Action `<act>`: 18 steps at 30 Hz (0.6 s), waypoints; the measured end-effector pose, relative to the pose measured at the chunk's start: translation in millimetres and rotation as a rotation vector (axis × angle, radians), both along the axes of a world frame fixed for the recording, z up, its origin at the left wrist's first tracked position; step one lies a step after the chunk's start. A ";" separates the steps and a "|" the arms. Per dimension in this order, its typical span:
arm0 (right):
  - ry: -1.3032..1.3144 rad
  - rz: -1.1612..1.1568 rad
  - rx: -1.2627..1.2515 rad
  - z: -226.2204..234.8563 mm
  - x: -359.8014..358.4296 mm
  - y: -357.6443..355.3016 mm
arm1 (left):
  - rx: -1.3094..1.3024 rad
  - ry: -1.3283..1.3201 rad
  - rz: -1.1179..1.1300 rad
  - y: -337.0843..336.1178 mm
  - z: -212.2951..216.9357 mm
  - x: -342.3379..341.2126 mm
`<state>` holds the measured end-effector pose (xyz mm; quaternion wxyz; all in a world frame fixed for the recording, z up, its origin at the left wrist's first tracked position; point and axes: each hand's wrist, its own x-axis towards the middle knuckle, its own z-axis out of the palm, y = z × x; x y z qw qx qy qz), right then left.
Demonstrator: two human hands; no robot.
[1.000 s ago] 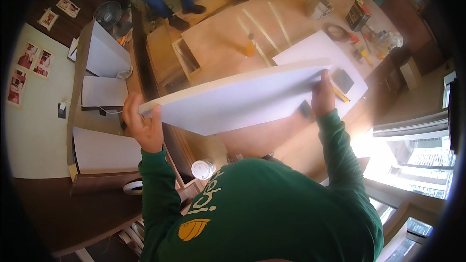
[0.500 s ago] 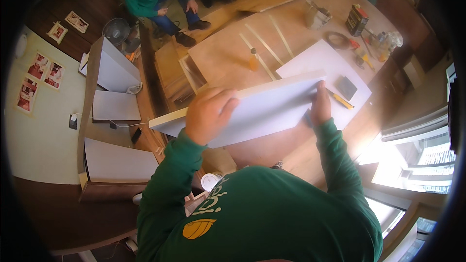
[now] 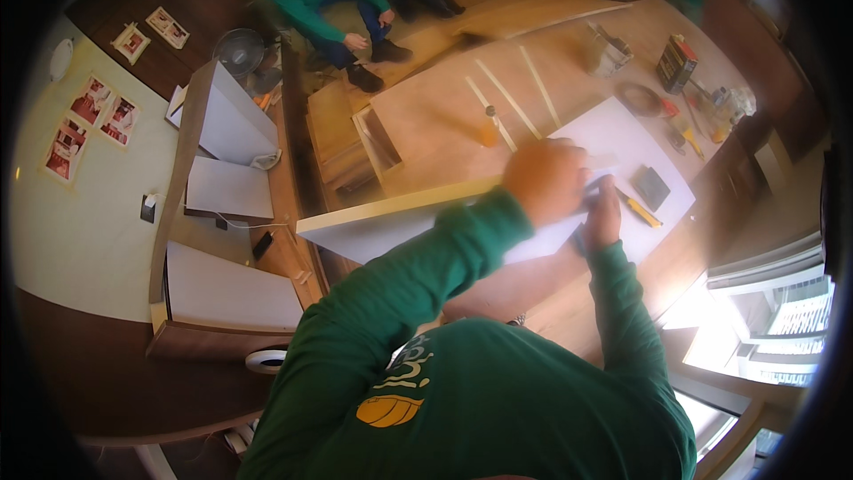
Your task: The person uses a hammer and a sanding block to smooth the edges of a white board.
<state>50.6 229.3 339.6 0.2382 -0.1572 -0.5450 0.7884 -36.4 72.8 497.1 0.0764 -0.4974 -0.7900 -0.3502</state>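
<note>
A long white panel (image 3: 369,233) with a pale cream edge is held up in front of me, tilted. My right hand (image 3: 605,213) is closed on its right end, the thumb pointing up. Across the panel reaches my left arm. My left hand (image 3: 546,180) is at the top edge near that right end, close to my right hand. It is blurred but curled closed; what its fingers hold, if anything, is hidden. Beyond the hands, a yellow utility knife (image 3: 643,212) and a dark grey block (image 3: 651,187) lie on a white sheet (image 3: 613,124).
The large wooden worktable (image 3: 426,124) carries thin pale strips (image 3: 538,84), an orange-topped item, a dark tin (image 3: 677,64), a bucket (image 3: 610,52) and coiled cable. White-lined shelving (image 3: 233,289) stands at left, near a fan (image 3: 240,52). A seated co-worker (image 3: 329,0) is beyond the table.
My left hand has slid right along the panel's edge, from its left half to beside my right hand, and its fingers have curled in. The whole view has shifted slightly.
</note>
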 end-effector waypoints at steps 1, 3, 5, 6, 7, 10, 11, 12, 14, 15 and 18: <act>0.038 0.026 -0.051 -3.1 -1.5 2.1 | 0.029 -0.003 -0.013 7.7 -1.1 0.8; 0.095 0.045 -0.080 1.3 -4.8 -2.0 | 0.039 0.013 -0.015 20.4 -5.6 3.1; 0.135 0.028 -0.127 7.7 -6.1 -8.4 | 0.020 0.014 -0.023 29.0 -8.0 4.3; 0.135 0.028 -0.131 8.3 -6.1 -9.0 | -0.007 0.009 -0.027 31.5 -8.3 4.7; 0.135 0.029 -0.136 8.4 -6.3 -10.0 | -0.036 0.005 -0.030 31.5 -9.0 4.2; 0.117 0.007 -0.139 16.9 -0.7 -9.8 | -0.073 -0.012 -0.041 29.3 -7.1 5.0; 0.112 -0.002 -0.137 20.9 0.1 -9.4 | -0.071 -0.012 -0.029 27.2 -5.8 5.4; 0.124 -0.039 -0.075 19.5 0.6 -3.8 | -0.068 -0.011 -0.017 23.1 -4.6 6.1; 0.148 -0.114 0.052 13.6 1.9 13.3 | -0.061 -0.021 -0.007 13.8 -3.2 5.6; 0.125 -0.114 0.096 31.6 2.4 4.6 | -0.066 -0.036 -0.001 4.5 -5.7 3.9; 0.048 -0.163 0.272 105.0 4.4 -32.4 | -0.091 -0.059 0.028 -32.8 -4.8 0.8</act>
